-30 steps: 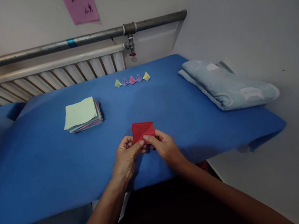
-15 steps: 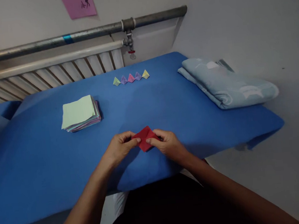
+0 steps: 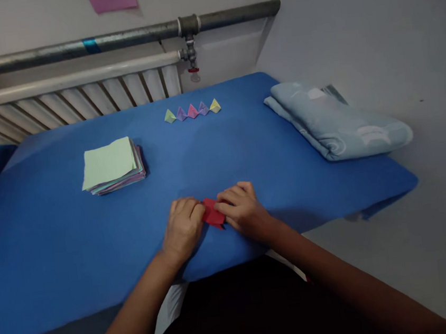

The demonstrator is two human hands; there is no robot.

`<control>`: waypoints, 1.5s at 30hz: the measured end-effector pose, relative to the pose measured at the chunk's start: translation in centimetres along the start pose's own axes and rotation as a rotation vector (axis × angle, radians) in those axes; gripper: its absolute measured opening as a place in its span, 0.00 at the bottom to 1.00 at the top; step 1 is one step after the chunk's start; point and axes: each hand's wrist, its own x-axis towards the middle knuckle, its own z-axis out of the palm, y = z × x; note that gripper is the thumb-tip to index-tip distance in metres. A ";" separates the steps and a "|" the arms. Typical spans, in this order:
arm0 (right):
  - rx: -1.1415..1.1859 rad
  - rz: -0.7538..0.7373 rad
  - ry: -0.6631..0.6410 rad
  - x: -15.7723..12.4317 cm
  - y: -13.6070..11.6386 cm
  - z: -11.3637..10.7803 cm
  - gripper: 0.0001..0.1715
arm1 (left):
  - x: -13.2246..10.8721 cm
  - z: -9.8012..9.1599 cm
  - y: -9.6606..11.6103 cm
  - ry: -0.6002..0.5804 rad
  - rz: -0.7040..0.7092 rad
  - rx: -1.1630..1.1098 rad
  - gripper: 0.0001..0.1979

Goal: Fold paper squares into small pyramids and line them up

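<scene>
A small folded piece of red paper [image 3: 212, 214] lies between my hands near the front edge of the blue-covered surface [image 3: 161, 184]. My left hand [image 3: 185, 227] grips its left side with curled fingers. On the right side, my right hand [image 3: 241, 210] has its fingers closed over the paper, covering that edge. Parts of the paper are hidden under both hands, and a loose corner points down toward me.
A stack of coloured paper [image 3: 109, 163], pale green on top, sits to the left. Several small folded paper pieces [image 3: 192, 111] stand in a row at the back. A folded light-blue blanket [image 3: 333, 121] lies at right. Behind are a radiator [image 3: 80, 102] and a metal pipe [image 3: 133, 35].
The red paper was held up as a diamond with my thumbs on its face. Now it is lower, looks smaller, and my fingers curl over its sides. The view has tilted slightly down.
</scene>
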 end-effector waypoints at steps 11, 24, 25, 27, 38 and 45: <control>0.127 0.055 -0.301 -1.1 -0.5 -1.0 0.11 | -1.9 -1.7 1.6 -0.196 -0.052 -0.073 0.12; 0.272 0.162 -0.247 -1.5 0.4 -0.9 0.10 | -2.8 -1.0 2.5 -0.096 -0.168 -0.028 0.08; 0.283 0.179 -0.245 -1.5 0.5 -0.9 0.10 | -2.8 -1.0 2.5 -0.093 -0.195 -0.043 0.08; 0.299 0.223 -0.239 -1.4 0.6 -0.9 0.09 | -2.7 -1.0 2.5 -0.086 -0.245 -0.074 0.08; 0.299 0.410 -0.213 -0.6 0.3 -0.8 0.07 | -2.0 -0.3 2.4 -0.077 -0.485 -0.137 0.09; 0.253 0.442 -0.179 -0.4 0.0 -0.6 0.09 | -1.7 -0.1 2.5 -0.104 -0.499 -0.064 0.10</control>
